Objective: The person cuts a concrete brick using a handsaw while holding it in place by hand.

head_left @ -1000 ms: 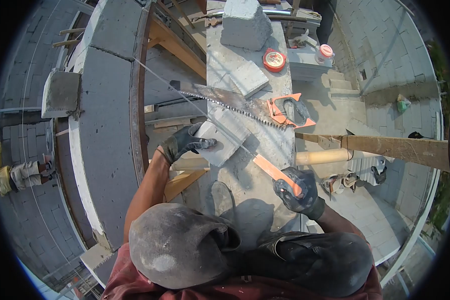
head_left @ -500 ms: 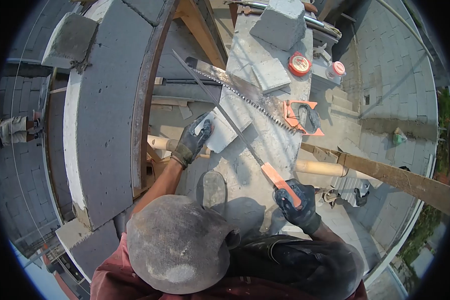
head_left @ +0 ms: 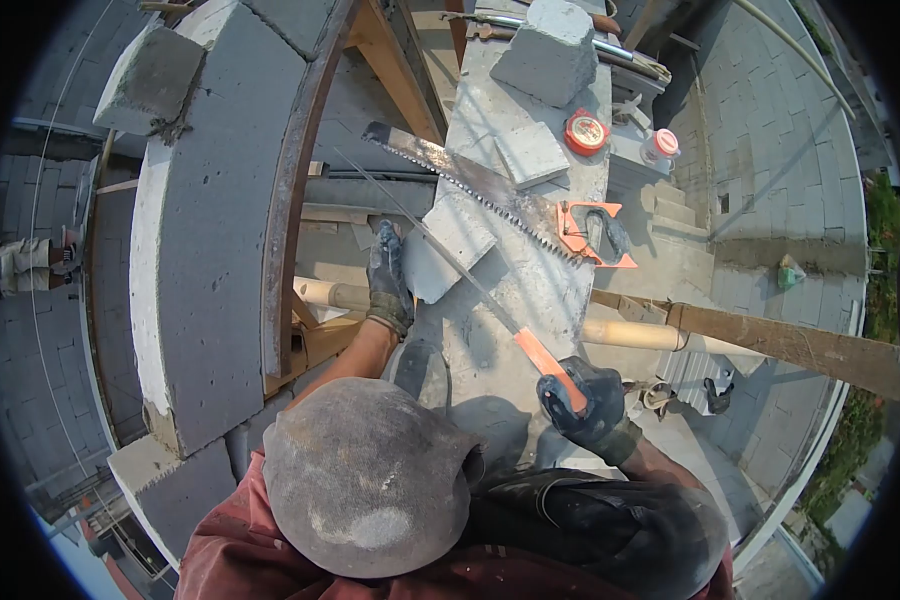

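My right hand [head_left: 582,402], in a dark dusty glove, is closed around the orange handle of a handsaw [head_left: 460,270]. Its long blade appears almost edge-on and runs up and left across a pale block piece [head_left: 450,245] on the plank; whether it touches the block cannot be seen. My gloved left hand [head_left: 387,270] is at the block's left edge, fingers stretched out and not wrapped around it. Beyond the block lies a second, coarse-toothed saw [head_left: 510,205] with an orange handle, in front of a flat block offcut [head_left: 532,153].
A dusty plank [head_left: 480,345] supports the pieces. Farther along it are a red tape measure [head_left: 586,131], a large block chunk [head_left: 547,55] and metal tools. A white tub [head_left: 662,146] is to the right. A block wall [head_left: 220,200] rises on the left; a timber beam [head_left: 790,350] crosses at right.
My left hand has come off the top of the block piece to its left edge, fingers straightened. The held saw has shifted slightly in view, its blade now more edge-on.
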`<state>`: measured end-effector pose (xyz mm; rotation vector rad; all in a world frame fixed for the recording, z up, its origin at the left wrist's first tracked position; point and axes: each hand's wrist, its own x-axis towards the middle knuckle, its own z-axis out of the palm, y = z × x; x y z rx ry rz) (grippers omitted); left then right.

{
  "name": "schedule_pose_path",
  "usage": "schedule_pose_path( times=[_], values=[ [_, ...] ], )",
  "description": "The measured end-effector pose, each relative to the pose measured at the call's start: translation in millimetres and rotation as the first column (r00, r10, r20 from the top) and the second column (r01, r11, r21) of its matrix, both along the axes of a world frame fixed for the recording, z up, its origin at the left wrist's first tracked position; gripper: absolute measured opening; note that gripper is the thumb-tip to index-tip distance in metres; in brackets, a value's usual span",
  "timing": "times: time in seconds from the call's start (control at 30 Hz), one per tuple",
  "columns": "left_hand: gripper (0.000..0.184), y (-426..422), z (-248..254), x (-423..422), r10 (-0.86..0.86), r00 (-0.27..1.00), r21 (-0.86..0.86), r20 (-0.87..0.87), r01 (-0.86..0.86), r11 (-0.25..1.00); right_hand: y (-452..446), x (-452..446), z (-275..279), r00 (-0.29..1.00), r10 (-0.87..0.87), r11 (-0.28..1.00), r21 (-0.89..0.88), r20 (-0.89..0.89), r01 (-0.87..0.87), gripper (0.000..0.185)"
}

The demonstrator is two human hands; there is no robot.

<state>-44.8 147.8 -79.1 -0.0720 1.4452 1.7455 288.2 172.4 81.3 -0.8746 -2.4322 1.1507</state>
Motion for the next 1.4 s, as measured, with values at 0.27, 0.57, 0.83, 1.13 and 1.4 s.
schedule_pose_path(
  times=[0.27,0.57,0.83,1.13,1.4],
  values=[
    [0.045,10,55,13,-0.267,0.939,-0.408,-0.219,0.160,0.899,1,16,10,0.993,0.017,0.997,-0.071,0.115,-0.009,0.015],
    [0.055,10,33,8,-0.285,0.891,-0.388,-0.353,0.138,0.911,-2,14,1,0.999,-0.040,0.999,0.003,-0.024,0.040,0.006],
    [0.057,11,25,3,-0.183,0.975,-0.311,-0.125,0.137,0.941,-21,80,-6,0.998,-0.045,0.999,-0.001,0.033,0.045,0.014],
    [0.055,13,32,1,-0.251,0.952,-0.338,-0.177,0.181,0.924,9,2,-4,0.993,-0.113,0.993,0.019,0.019,0.113,0.018],
    [0.060,6,14,-11,-0.277,0.949,-0.312,-0.153,0.219,0.924,-22,86,0,0.993,-0.114,0.992,-0.060,-0.034,0.111,0.020]
  ],
)
